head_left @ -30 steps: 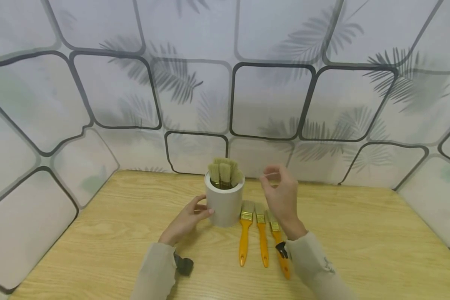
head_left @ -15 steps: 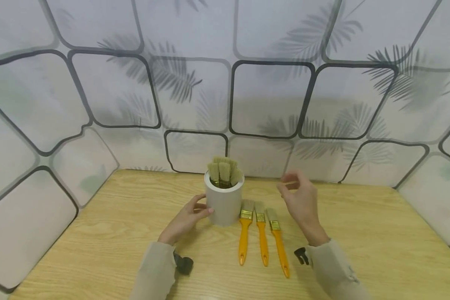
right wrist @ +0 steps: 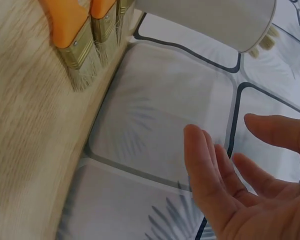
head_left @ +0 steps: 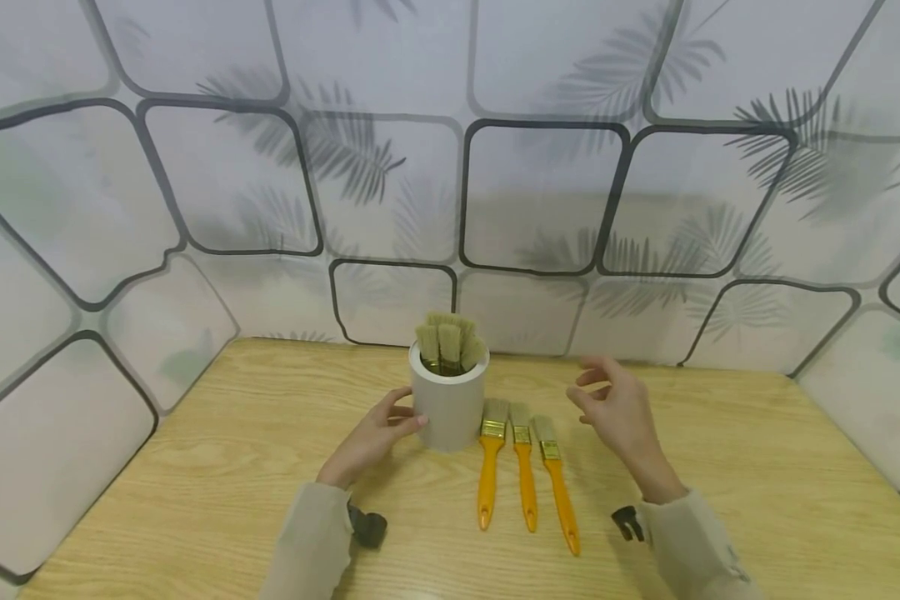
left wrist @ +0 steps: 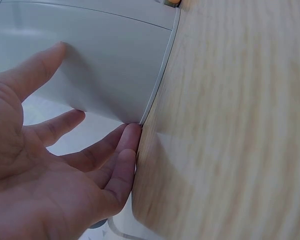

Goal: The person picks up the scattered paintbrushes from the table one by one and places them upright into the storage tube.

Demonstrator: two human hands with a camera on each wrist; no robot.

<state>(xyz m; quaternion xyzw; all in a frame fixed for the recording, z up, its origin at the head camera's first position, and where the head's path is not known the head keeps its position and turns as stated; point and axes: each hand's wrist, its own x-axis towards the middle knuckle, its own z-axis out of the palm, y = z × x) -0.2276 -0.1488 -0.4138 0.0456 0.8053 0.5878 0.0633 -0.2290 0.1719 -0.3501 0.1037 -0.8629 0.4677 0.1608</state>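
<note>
Drifting right, the loose, empty right hand (head_left: 619, 412) is clearing three orange-handled bristle brushes (head_left: 527, 479) lying beside the pale cylindrical holder (head_left: 448, 417); the relaxed left hand (head_left: 373, 435) is touching it, ideally steadying lightly.

White cup (head_left: 450, 417) upright — brushes (head_left: 448, 343) inside, count unclear.

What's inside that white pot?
Several brushes stand in the white pot, pale bristles up, a little metal showing below. Its wall hides their lower parts and the bottom; they overlap, so I can't count them.
</note>
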